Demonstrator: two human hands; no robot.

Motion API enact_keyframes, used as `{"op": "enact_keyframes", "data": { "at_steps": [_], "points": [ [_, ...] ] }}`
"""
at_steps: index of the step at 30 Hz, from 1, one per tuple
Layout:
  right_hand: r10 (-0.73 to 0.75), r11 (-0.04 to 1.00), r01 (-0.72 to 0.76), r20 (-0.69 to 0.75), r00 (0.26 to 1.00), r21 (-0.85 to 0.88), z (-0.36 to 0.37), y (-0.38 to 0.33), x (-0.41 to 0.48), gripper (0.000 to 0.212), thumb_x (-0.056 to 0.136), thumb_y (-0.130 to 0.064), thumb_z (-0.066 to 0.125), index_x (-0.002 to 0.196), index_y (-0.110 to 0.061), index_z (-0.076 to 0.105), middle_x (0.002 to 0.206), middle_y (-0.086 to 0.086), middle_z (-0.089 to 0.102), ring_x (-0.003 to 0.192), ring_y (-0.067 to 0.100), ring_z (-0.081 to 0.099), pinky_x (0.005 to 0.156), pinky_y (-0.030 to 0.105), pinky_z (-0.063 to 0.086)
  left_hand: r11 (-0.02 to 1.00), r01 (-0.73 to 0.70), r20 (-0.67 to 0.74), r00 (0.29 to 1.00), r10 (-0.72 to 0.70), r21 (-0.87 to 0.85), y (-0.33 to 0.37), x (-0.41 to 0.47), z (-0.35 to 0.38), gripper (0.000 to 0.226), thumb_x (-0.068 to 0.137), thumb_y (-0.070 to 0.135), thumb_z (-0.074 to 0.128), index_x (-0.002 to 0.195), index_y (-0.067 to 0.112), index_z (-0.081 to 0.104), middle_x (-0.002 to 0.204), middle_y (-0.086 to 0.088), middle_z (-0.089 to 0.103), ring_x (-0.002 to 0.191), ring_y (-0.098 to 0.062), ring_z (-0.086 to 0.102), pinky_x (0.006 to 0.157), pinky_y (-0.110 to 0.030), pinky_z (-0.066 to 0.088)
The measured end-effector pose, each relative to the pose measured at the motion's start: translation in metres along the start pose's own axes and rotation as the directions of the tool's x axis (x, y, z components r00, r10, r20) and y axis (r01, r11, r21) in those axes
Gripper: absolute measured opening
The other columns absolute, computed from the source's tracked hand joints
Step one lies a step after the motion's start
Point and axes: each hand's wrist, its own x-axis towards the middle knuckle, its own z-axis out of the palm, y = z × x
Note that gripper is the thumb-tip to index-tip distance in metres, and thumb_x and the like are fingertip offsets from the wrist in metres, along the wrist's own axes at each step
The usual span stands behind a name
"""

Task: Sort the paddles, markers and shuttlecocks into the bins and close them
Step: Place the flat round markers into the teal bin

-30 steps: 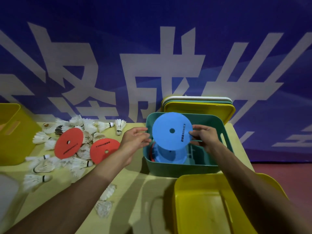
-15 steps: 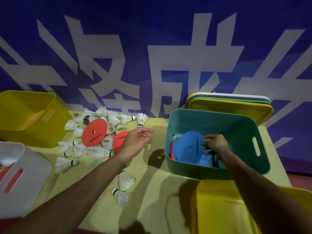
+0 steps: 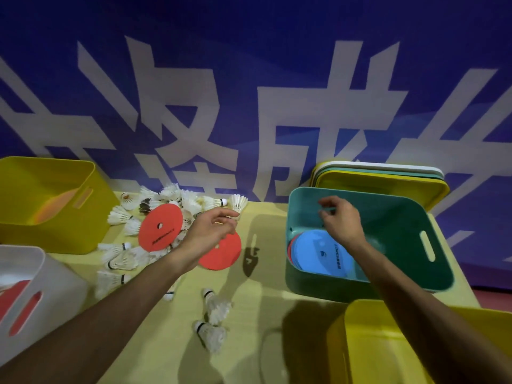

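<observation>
A blue disc marker (image 3: 322,253) lies in the teal bin (image 3: 393,217) on other discs, a red edge showing at its left. My right hand (image 3: 339,220) hovers above that bin with fingers loosely curled, holding nothing. My left hand (image 3: 209,231) hangs empty over a red disc marker (image 3: 224,254) on the table. A second red disc (image 3: 160,227) rests on a pile of white shuttlecocks (image 3: 177,196). Two loose shuttlecocks (image 3: 213,317) lie near the table's front.
A yellow bin (image 3: 50,206) stands at the left rear, a white bin (image 3: 30,295) holding something red at the left front, another yellow bin (image 3: 388,342) at the right front. Stacked lids (image 3: 382,178) lean behind the teal bin. A blue banner forms the backdrop.
My right hand lowered the blue disc into the teal bin, let it go and lifted away. My left hand moved left over the red disc. The view swung left.
</observation>
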Motion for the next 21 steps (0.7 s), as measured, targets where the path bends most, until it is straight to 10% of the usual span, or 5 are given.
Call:
{"op": "enact_keyframes", "data": {
  "at_steps": [8, 21],
  "points": [
    [-0.247, 0.964, 0.255, 0.1, 0.964, -0.076, 0.09, -0.1, -0.02, 0.022, 0.092, -0.018, 0.06, 0.113, -0.014, 0.066, 0.112, 0.003, 0.062, 0.087, 0.009, 0.057, 0.079, 0.019, 0.043, 0.998, 0.049, -0.024, 0.998, -0.05, -0.035, -0.047, 0.01, -0.086, 0.019, 0.089, 0.011, 0.062, 0.102, 0.023, 0.067, 0.103, 0.001, 0.069, 0.094, -0.013, 0.067, 0.073, -0.021, 0.047],
    [0.079, 0.97, 0.034, 0.441, 0.894, -0.241, 0.279, -0.104, -0.05, 0.054, 0.09, -0.033, 0.059, 0.135, -0.008, 0.042, 0.135, 0.017, 0.048, 0.121, 0.033, 0.048, 0.101, 0.039, 0.042, 0.944, 0.291, -0.054, 0.952, -0.302, -0.153, -0.158, 0.036, -0.187, 0.017, 0.091, 0.003, 0.055, 0.095, 0.017, 0.064, 0.105, -0.011, 0.068, 0.098, -0.025, 0.066, 0.088, -0.033, 0.05]
  ]
}}
